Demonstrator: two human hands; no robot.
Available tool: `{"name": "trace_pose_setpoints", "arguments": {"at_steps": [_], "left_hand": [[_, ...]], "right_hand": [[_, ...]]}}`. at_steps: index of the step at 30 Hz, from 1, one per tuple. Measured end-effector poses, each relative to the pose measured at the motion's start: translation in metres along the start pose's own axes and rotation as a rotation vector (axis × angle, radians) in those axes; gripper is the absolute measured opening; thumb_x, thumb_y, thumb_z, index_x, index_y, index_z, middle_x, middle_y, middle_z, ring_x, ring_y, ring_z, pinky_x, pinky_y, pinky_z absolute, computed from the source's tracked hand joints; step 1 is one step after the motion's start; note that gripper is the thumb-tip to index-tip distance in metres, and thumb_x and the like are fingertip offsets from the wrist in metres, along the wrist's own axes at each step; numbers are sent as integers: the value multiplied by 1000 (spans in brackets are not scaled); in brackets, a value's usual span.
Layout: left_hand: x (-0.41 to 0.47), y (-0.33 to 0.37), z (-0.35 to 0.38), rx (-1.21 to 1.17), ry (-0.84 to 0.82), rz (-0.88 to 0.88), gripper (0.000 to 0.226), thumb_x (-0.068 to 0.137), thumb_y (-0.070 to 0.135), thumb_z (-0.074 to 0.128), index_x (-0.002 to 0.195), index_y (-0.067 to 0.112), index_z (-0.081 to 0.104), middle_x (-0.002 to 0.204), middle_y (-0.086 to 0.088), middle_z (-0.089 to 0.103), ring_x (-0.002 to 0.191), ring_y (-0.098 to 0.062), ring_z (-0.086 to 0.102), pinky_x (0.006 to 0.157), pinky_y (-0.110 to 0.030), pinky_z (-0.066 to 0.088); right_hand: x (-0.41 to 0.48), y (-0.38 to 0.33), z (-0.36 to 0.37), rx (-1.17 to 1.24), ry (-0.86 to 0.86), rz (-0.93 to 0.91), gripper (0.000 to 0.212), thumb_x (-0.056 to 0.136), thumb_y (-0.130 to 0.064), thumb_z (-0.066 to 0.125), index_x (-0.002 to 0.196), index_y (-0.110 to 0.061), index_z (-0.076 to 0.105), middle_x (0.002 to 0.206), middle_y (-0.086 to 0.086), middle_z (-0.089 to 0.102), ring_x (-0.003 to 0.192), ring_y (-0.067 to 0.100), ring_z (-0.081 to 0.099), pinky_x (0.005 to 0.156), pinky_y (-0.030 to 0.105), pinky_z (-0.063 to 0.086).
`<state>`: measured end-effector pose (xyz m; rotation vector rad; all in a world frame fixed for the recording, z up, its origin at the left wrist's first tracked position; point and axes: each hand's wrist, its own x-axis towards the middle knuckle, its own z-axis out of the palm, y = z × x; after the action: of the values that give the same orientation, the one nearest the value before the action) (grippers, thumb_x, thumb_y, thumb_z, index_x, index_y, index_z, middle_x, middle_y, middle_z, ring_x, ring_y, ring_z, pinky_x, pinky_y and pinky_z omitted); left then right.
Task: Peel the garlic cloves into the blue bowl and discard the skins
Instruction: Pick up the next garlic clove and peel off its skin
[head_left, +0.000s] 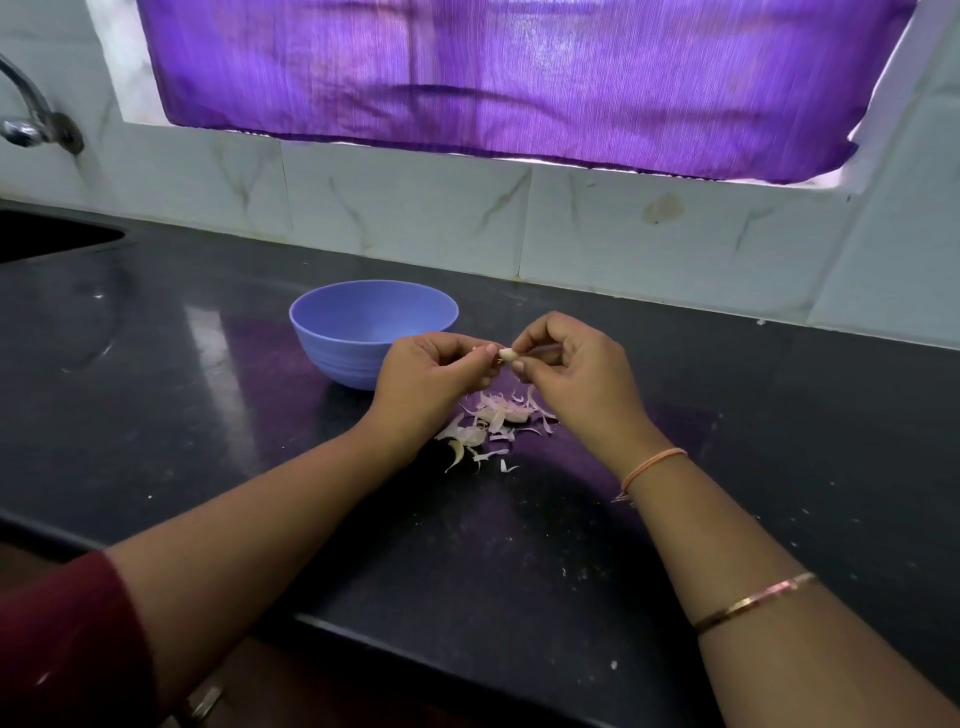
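Observation:
A small pale garlic clove (507, 355) is held in the air between both hands, just right of the blue bowl (332, 332). My left hand (434, 376) pinches its left end with thumb and fingertips. My right hand (569, 371) pinches its right end, the fingers curled. Below the hands a heap of thin pinkish-white garlic skins (485, 423) lies on the black counter, with what looks like a clove among them. The bowl's inside shows nothing from this angle; its near part is hidden behind my left hand.
The black stone counter (519, 545) carries small white crumbs. A sink (47, 236) is cut into the far left, with a metal tap (31, 111) above it. A tiled wall and a purple curtain (519, 78) stand behind. The counter's front edge runs near my forearms.

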<state>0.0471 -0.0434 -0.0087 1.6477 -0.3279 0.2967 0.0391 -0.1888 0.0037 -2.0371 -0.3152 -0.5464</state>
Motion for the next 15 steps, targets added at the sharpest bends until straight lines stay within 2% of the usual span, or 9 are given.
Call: {"name": "trace_pose_setpoints", "arguments": {"at_steps": [5, 10, 15], "left_hand": [[0, -2, 0, -12, -38, -13, 13, 86, 13, 63, 92, 7, 72, 85, -14, 72, 77, -19, 66, 70, -18, 55], [0, -2, 0, -54, -61, -30, 11, 86, 12, 63, 90, 7, 72, 86, -17, 72, 77, -19, 65, 73, -20, 55], [-1, -1, 1, -73, -81, -30, 12, 86, 11, 62, 92, 5, 71, 89, -18, 72, 78, -16, 65, 72, -17, 55]], "right_hand": [[-1, -2, -1, 6, -8, -5, 13, 78, 2, 68, 86, -8, 64, 83, 6, 68, 78, 15, 68, 71, 23, 57], [-2, -4, -2, 12, -1, -28, 14, 78, 3, 68, 87, -6, 65, 78, 3, 65, 73, 13, 66, 71, 18, 56], [0, -3, -1, 15, 11, -34, 12, 77, 6, 67, 86, -3, 65, 78, 4, 65, 73, 12, 67, 71, 20, 56]]}}
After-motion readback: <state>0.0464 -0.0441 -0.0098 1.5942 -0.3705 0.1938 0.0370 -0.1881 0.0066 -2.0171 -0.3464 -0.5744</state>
